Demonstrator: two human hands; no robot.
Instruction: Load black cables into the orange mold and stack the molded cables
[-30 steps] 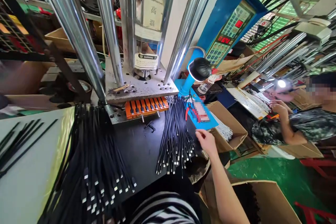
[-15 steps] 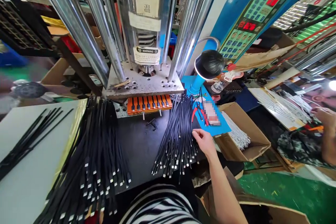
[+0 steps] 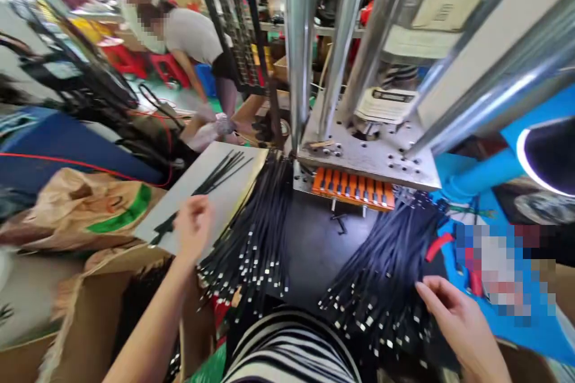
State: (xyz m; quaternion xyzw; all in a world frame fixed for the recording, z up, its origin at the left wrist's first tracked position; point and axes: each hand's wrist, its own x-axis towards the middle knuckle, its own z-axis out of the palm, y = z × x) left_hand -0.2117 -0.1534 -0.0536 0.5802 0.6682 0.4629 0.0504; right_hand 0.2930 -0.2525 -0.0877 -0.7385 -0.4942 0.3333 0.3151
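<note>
Over the white board [image 3: 168,206] at the left, my left hand [image 3: 195,224] is closed, its fingers curled in front of a bunch of loose black cables [image 3: 224,170]. Whether it grips one of them is hidden. My right hand [image 3: 458,317] is at the right edge of a fanned pile of black cables [image 3: 381,263], thumb and forefinger brought together; anything between them is too small to make out. A second, thicker pile of black cables [image 3: 265,215] hangs toward me beside the board. Under the press plate [image 3: 363,155], an orange mould [image 3: 353,188] holds several black cable ends in a row.
Small black scraps [image 3: 339,224] lie on the dark table [image 3: 314,251]. Red-handled pliers [image 3: 440,245] rest on the blue surface at the right, below a lamp [image 3: 548,152]. An open carton [image 3: 85,311] stands at the lower left. Another person [image 3: 193,36] bends over behind the machine.
The view has swung left. My left hand, out of view before, is now over the cables on the white board. My right hand stays beside the right pile, fingers in much the same pose.
</note>
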